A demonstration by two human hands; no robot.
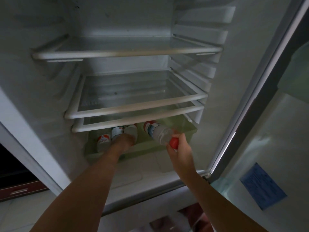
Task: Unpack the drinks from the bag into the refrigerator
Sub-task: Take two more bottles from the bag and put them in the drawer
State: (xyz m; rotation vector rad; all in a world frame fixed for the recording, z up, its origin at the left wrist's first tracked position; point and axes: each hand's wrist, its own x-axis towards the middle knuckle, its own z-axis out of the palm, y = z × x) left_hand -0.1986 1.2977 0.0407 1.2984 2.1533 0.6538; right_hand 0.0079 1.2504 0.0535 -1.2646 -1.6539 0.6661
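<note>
Off to the left there's a dark red cabinet drawer point(23, 188) with a pale handle, light tiled floor point(20, 213) under it. Blue printed sticker point(263, 185) over on the right.

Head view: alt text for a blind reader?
The right hand grips a clear bottle by its red cap, tilted into the green drawer of an open refrigerator. The left hand reaches among other bottles in that drawer.
</note>
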